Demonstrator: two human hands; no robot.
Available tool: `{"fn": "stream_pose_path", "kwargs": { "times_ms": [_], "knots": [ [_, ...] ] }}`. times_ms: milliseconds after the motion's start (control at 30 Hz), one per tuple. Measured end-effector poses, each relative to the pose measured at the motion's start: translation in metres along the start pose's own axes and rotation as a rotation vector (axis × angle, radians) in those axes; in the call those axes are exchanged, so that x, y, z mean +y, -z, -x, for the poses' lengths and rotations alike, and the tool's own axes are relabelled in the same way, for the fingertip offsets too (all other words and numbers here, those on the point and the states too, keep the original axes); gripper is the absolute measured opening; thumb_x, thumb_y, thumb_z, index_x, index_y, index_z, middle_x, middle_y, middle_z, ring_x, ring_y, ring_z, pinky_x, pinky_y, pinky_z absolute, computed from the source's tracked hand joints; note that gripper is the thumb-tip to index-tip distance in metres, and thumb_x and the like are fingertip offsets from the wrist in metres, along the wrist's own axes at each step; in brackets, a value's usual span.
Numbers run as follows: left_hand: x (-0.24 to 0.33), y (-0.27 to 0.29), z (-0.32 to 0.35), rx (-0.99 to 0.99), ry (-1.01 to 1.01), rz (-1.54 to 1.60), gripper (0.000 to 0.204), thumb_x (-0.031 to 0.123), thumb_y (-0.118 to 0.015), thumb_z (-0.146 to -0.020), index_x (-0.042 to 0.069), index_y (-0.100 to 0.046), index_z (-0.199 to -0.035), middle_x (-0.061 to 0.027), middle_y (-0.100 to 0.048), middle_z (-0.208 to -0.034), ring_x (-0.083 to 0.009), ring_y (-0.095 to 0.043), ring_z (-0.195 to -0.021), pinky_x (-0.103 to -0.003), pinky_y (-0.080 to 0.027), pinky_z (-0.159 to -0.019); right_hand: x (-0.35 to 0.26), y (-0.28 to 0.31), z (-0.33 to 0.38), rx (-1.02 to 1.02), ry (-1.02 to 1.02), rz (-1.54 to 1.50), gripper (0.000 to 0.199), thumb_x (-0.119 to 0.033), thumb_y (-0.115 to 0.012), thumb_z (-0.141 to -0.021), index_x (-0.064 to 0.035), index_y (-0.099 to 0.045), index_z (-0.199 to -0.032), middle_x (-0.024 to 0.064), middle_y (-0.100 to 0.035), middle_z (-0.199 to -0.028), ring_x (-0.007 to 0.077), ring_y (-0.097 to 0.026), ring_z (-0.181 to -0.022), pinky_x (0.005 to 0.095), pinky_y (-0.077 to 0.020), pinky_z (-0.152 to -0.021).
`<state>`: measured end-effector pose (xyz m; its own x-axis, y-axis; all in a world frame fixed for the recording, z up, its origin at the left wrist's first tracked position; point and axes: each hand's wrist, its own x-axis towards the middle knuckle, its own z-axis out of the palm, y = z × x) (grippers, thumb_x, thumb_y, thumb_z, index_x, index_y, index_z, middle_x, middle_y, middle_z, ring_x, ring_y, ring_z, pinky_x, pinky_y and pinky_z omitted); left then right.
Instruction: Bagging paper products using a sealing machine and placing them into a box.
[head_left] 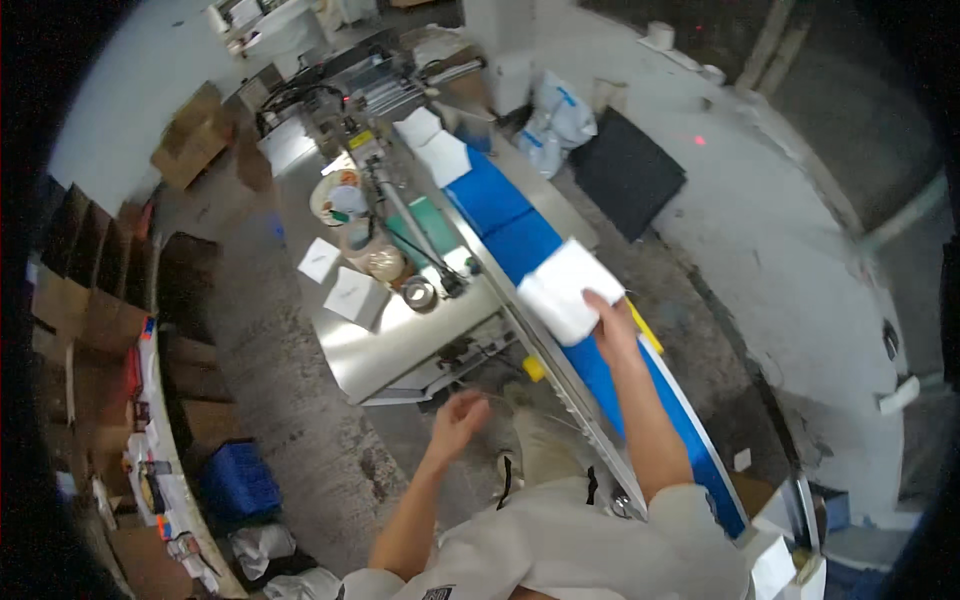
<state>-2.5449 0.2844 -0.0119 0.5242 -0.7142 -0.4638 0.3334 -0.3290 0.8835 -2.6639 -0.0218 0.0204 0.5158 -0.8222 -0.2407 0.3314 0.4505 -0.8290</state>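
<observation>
My right hand (612, 322) is closed on the near edge of a white square box (572, 290), thumb on its top face. The box is held at the blue conveyor belt (530, 245); whether it touches the belt I cannot tell. Further up the belt, more white boxes (443, 158) lie by the machine. My left hand (460, 425) hangs in front of the steel table's near edge, a little blurred, its fingers loosely curled in with nothing visible in them.
On the steel table (375, 355) stand two small white boxes (350, 297), a tape roll (418, 293) and a machine arm (400, 205). A blue crate (240, 480) and cardboard boxes (195, 140) are at the left. Past the belt lie a black panel (628, 172) and white sacks (560, 120).
</observation>
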Motion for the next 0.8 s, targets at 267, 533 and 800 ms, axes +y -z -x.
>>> {"fn": "stream_pose_path", "kwargs": {
  "times_ms": [267, 533, 800],
  "knots": [
    [-0.008, 0.009, -0.023, 0.103, 0.390, -0.436, 0.046, 0.025, -0.067, -0.092, -0.001, -0.053, -0.128, -0.0128, -0.067, -0.110, -0.0192, -0.064, -0.101, -0.033, -0.051, -0.086, 0.130, -0.108, -0.335, 0.059, -0.040, -0.151, 0.063, -0.017, -0.084, -0.071, -0.0030, -0.053, -0.124, 0.0080, -0.064, -0.111, 0.0222, -0.064, -0.093, 0.0336, -0.0514, -0.074],
    [-0.043, 0.032, -0.045, 0.227, 0.391, -0.265, 0.044, 0.022, -0.065, -0.093, -0.002, -0.053, -0.127, -0.0159, -0.067, -0.108, -0.0217, -0.065, -0.099, -0.034, -0.052, -0.085, 0.229, -0.142, -0.395, 0.167, -0.030, -0.089, 0.066, -0.017, -0.083, -0.072, 0.0062, -0.051, -0.125, 0.0138, -0.063, -0.112, 0.0231, -0.059, -0.101, 0.0341, -0.0466, -0.088],
    [-0.053, 0.032, -0.029, 0.155, 0.260, -0.385, 0.046, 0.029, -0.061, -0.094, -0.003, -0.054, -0.126, -0.0184, -0.068, -0.104, -0.0287, -0.067, -0.101, -0.037, -0.052, -0.086, 0.197, -0.056, -0.358, 0.352, -0.025, 0.112, 0.039, -0.026, -0.068, -0.086, -0.0035, -0.060, -0.117, 0.0082, -0.063, -0.106, 0.0179, -0.059, -0.093, 0.0345, -0.0495, -0.079]
  ]
}}
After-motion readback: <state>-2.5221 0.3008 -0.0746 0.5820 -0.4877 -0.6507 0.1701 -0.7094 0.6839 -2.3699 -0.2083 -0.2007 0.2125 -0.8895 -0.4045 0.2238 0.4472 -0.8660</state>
